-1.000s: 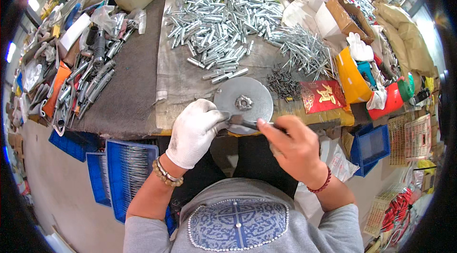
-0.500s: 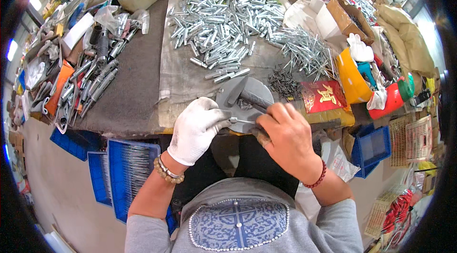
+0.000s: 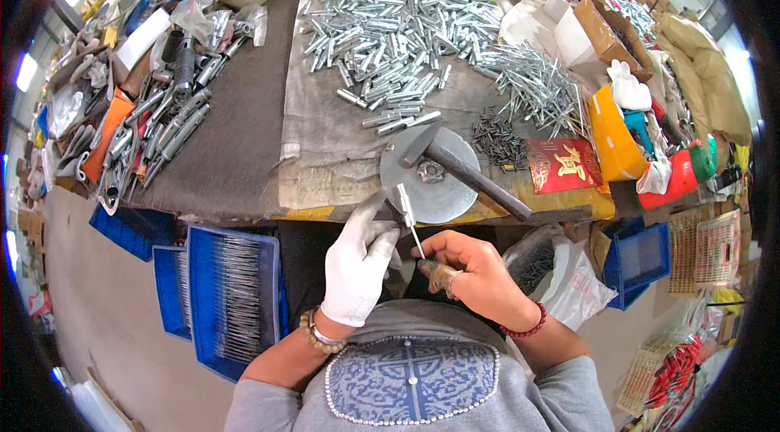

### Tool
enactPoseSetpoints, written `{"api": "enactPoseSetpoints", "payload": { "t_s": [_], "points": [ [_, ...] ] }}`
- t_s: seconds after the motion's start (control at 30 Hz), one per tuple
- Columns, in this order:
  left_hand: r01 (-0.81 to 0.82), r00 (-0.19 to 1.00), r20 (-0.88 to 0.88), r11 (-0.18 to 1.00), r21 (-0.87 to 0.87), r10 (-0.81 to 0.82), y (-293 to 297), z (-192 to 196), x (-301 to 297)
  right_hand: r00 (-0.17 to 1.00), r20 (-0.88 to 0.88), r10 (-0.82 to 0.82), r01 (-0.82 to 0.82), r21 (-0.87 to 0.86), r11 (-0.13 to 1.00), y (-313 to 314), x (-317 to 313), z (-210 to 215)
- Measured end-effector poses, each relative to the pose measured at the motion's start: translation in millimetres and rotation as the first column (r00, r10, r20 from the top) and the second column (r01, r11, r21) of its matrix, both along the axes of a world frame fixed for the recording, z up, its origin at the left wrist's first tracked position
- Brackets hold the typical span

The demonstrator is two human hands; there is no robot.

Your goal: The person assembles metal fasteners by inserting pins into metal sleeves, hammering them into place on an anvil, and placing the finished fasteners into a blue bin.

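Observation:
My left hand [image 3: 357, 265], in a white glove with greyed fingertips, is closed at a short shiny metal tube [image 3: 405, 205] held at a slant. A thin metal rod [image 3: 418, 241] runs from the tube's lower end into my bare right hand [image 3: 463, 268], which pinches it between thumb and fingers. Something tan is wrapped round a finger of this hand. Both hands are in front of the table edge, above my lap. Just beyond them a hammer [image 3: 479, 180] lies across a round grey metal disc [image 3: 394, 164], its handle pointing right and toward me.
Loose metal tubes [image 3: 398, 26] are heaped on the table, with thin rods [image 3: 536, 79] and small dark pins [image 3: 497, 140] to the right. A red envelope [image 3: 563, 166] lies near a yellow container [image 3: 615, 136]. Blue crates [image 3: 272, 286] of rods stand below left.
Both hands have drawn back from the disc toward me, carrying the tube and rod. These have swung from nearly level to steep. The hammer handle and disc are now uncovered.

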State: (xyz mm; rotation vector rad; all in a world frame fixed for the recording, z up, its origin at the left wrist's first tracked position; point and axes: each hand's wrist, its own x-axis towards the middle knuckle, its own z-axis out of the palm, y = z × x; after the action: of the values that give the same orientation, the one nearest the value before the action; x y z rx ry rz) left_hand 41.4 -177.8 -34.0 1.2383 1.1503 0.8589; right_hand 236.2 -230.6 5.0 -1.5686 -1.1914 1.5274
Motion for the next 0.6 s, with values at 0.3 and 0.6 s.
{"api": "enactPoseSetpoints", "payload": {
  "t_s": [0.3, 0.6],
  "points": [
    [-0.066, 0.983, 0.162, 0.99, -0.128, 0.087, 3.8, 4.6, -5.1, 0.993, 0.1, 0.061, -0.076, 0.157, 0.985, -9.0, -21.6, -20.7],
    [-0.406, 0.912, 0.063, 0.914, 0.013, 0.405, -1.4, -15.1, -94.5, 0.72, 0.541, -0.435, -0.263, 0.793, 0.549, 21.5, -4.2, -28.5]
  ]
}}
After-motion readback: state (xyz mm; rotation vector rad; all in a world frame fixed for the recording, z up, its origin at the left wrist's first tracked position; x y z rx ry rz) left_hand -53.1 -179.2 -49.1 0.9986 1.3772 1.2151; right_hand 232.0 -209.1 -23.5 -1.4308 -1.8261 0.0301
